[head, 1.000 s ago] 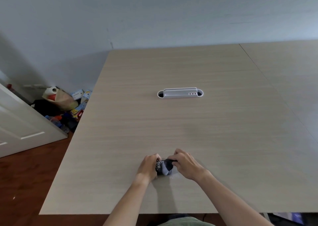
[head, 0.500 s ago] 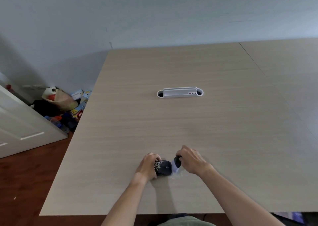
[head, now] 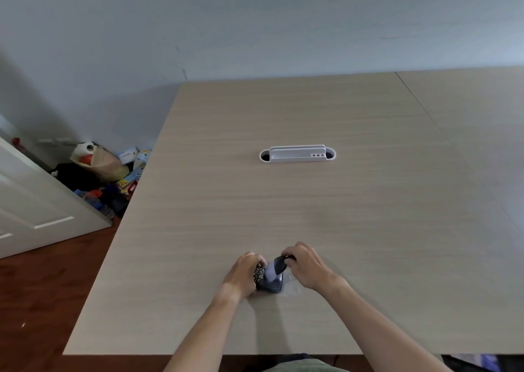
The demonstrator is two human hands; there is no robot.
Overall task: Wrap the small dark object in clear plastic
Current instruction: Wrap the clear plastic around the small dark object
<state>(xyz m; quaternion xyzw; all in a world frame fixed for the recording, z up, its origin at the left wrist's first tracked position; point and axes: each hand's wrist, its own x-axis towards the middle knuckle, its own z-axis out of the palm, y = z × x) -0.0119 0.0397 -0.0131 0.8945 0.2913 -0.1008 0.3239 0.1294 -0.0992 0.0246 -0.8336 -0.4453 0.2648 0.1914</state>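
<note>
A small dark object (head: 269, 283) with a speckled left side lies on the wooden table (head: 312, 215) near its front edge. My left hand (head: 243, 275) grips its left side. Clear plastic (head: 272, 271) is stretched up over the object, and a wrinkled bit of it lies on the table to the right. My right hand (head: 307, 266) pinches the raised end of the plastic above and right of the object. The pinched end looks dark; I cannot tell what is inside it.
A white cable tray (head: 297, 154) is set into the table's middle. A second tabletop (head: 467, 111) joins on the right. On the floor at the left are a white door (head: 34, 201) and a pile of bags and boxes (head: 105, 170).
My right hand first drew a little to the right, then lifted and came back toward the object, pulling the plastic up over it. My left hand stayed on the object.
</note>
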